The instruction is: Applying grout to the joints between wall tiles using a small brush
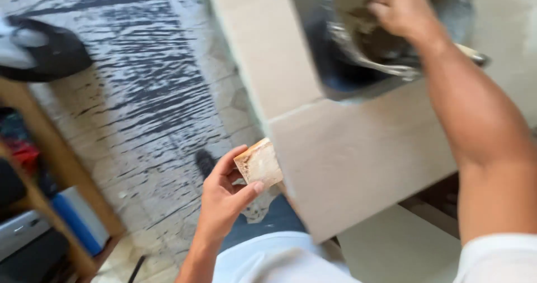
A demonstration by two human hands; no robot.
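Head view, looking down. Your left hand [226, 196], at about 7 o'clock in the frame, grasps a small square piece of pale tile with a tan edge [259, 164]: the thumb and fingers [250, 189] pinch it by its lower corner, its broad face turned toward you and well apart from anything else. Your right hand [404, 8], at 1 o'clock, reaches into a dark round bucket of grey mortar [358, 42], its fingers curled down into the mix; whether they have closed on a tool or on mortar alone cannot be told, though a pale handle-like end [470, 52] shows just behind the wrist. The bucket stands on large beige tiles [347, 154], which serve here as the surface. At 10 o'clock lies floor combed with dark ridged adhesive [151, 76]; a wooden frame [56, 154] crosses at 8 o'clock. For the step in hand, judged from this pose: keep the piece level and gripped by its edges so the face stays free, and lift only a modest load, clear of the bucket rim, so none drops on the beige tiles.
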